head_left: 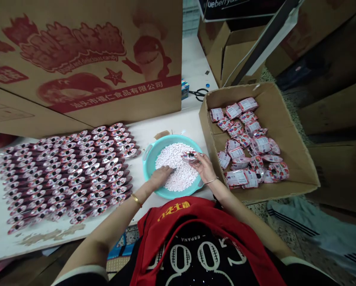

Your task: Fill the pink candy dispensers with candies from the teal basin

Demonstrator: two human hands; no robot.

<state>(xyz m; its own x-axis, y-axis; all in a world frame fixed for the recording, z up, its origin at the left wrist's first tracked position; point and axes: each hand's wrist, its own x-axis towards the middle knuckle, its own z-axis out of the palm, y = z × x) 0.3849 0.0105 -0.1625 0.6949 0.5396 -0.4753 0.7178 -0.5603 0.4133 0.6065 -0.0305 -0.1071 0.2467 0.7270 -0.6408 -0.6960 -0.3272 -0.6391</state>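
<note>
Rows of wrapped candy sticks (67,174) lie finished, pink candies (173,167) remain heaped in a teal basin (147,159), the left hand (161,177) lies flat on them, and the right hand (204,167) pinches one stick (190,157).

2 hands (163,176) (204,167), 1 bowl (150,159), 1 box (288,119)

Rows of packets (67,171) are banded maroon and silver, and the packet (190,157) in the right hand (203,167) is coloured alike. A teal basin (148,159) is filled with pale pink and white candies (173,167), and is set on a white tabletop (172,123). Pink and white pouches (249,147) are patterned with red fruit, within a plain brown box (285,131). A brown carton (85,51) is printed in red. A red apron (207,214) is lettered in yellow, over a black shirt (196,258) printed in white.
</note>
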